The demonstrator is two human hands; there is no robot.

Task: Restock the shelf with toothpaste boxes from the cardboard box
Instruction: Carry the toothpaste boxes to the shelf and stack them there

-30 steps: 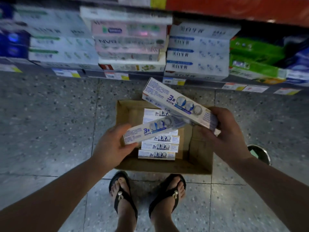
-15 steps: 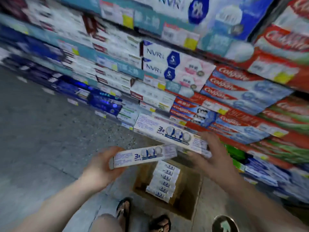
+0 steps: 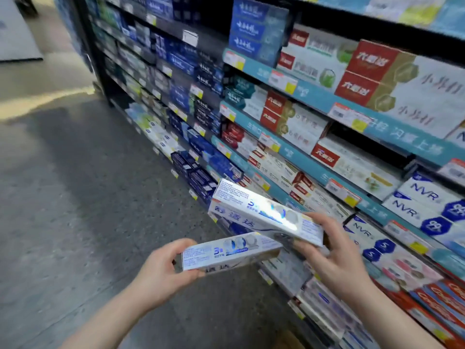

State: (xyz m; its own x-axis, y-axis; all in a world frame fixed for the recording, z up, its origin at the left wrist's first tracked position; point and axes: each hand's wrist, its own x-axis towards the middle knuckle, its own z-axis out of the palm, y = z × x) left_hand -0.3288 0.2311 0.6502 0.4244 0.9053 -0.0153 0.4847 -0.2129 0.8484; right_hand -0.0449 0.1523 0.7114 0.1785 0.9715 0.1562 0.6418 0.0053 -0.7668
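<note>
Since the view has swung up from the floor to the shelving within the last second, I record that both boxes have been lifted clear of the carton and carried to shelf height; the pick step reads as complete and placement is next. My left hand (image 3: 161, 270) is closed around the near end of the lower toothpaste box (image 3: 230, 253), thumb on top, fingers beneath. My right hand (image 3: 334, 255) is closed on the far end of the upper toothpaste box (image 3: 264, 215), which overlaps the lower one and points toward the shelf (image 3: 304, 162). The cardboard box (image 3: 289, 340) shows only as a brown corner at the bottom edge, below my arms.

Edges and clearance: the blue price rail runs just beyond the upper box. Tiers in view appear densely faced with stock, and I cannot identify a matching open slot through the blur. The speckled floor (image 3: 75, 210) to the left is open, giving room to step back and re-aim. I judge the rail lip the likeliest snag on insertion.
</note>
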